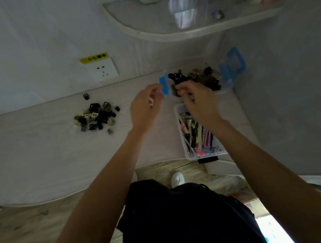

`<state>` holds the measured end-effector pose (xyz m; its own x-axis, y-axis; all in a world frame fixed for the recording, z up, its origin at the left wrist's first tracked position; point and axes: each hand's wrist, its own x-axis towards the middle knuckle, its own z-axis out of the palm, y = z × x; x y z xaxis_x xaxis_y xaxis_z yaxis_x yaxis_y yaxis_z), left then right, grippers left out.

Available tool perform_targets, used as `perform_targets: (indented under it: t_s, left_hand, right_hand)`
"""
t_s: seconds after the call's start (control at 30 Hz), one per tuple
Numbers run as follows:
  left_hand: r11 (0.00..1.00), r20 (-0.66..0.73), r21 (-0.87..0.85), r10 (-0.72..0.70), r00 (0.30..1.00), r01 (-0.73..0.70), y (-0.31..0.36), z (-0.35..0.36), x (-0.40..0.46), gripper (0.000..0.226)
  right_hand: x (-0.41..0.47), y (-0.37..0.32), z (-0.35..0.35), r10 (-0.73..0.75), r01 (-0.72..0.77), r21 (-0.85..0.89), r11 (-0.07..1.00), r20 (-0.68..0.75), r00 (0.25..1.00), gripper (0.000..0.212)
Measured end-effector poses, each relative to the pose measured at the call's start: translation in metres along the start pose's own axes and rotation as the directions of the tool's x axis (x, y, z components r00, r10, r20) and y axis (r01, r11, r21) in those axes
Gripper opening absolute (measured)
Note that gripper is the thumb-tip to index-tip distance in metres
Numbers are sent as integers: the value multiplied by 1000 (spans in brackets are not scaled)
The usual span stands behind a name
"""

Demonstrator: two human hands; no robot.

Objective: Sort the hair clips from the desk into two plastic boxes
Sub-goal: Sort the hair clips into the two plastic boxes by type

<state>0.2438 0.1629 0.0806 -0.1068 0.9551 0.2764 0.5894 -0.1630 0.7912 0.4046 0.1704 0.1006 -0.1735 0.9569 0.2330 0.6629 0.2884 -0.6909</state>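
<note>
A: Start from the pale wood-grain desk (38,157). Which box is which?

B: Take the near clear plastic box (188,152) as your landmark. It sits at the desk's front right edge, long axis running away from you, packed with flat, slim snap clips (196,137) in pink, black and cream. Just beyond it stands the far clear box (225,80) with blue latches, heaped with chunky dark and brown claw clips.

A: And what is left to sort?

B: A loose pile of claw clips (96,117) lies well left of the near box, mostly black with some cream and tan, small and toothed. One black clip (85,96) sits alone behind that pile.

A: Where are your hands?

B: Both are raised beyond the near box's far end. Your right hand (197,100) hangs over the seam between the two boxes, fingers curled; it looks to pinch something dark, but blur stops me being sure. Your left hand (145,107) is just left of the far box, fingers curled round a small white piece (151,102), probably a clip.

A: So the coming move?

B: I judge the far box lies just ahead-right of your left fingers; the pile is nearer your left hand.
</note>
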Motion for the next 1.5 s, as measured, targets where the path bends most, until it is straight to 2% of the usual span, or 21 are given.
perform_targets:
  t_s: [0.07,0.13,0.2,0.27,0.33,0.4,0.47,0.53,0.63,0.73,0.83,0.93,1.13,1.33,1.5]
  left_hand:
    - [995,-187,14,-93,978,97,-26,-36,-15,24]
    - [961,-258,127,-206,944,244,-61,-71,-30,22]
    - [880,-201,305,-314,928,364,-101,-104,-43,33]
    - [806,-71,429,-421,904,408,-137,-131,-52,64]
    - [734,24,453,-577,817,506,-158,-148,-53,93]
    - [682,82,452,-673,735,574,-168,-157,-47,111]
    - [679,138,493,-678,722,544,-177,-164,-35,120]
    - [727,218,476,-643,734,495,-186,-168,-22,124]
    - [805,341,427,-566,750,413,-188,-164,-10,114]
    - [827,343,453,-506,791,333,-187,-154,-10,95]
    - [850,302,399,-475,826,343,-188,-149,-16,71]
    - [879,297,322,-446,844,351,-186,-151,-19,54]
    - [893,338,184,-450,827,411,-177,-153,-17,48]
    - [898,370,119,-436,820,424,-166,-148,-19,28]
    - [885,363,1,-434,825,465,-156,-135,-17,19]
  right_hand:
    - [-4,-23,38,-87,88,-8,996,119,989,23]
    - [-8,-38,75,-111,118,-9,993,273,955,25]
    - [-10,-51,112,-35,61,-37,997,481,876,43]
    - [-10,-59,143,83,2,-134,991,625,776,77]
    - [-4,-64,169,175,-36,-219,975,657,733,103]
    - [5,-69,188,236,-43,-305,951,634,737,118]
    - [18,-73,206,268,-41,-359,932,610,746,123]
    - [29,-76,217,264,-48,-354,934,597,758,121]
    - [34,-81,225,234,-69,-284,956,601,764,109]
    - [27,-89,231,248,-134,-240,962,546,801,91]
    - [19,-94,235,274,-184,-222,958,500,821,73]
    - [12,-99,239,308,-240,-200,950,466,829,66]
    - [9,-111,238,396,-375,-130,918,365,842,54]
    - [6,-102,231,396,-421,-5,907,346,850,43]
    - [5,-93,214,355,-402,128,906,286,890,33]
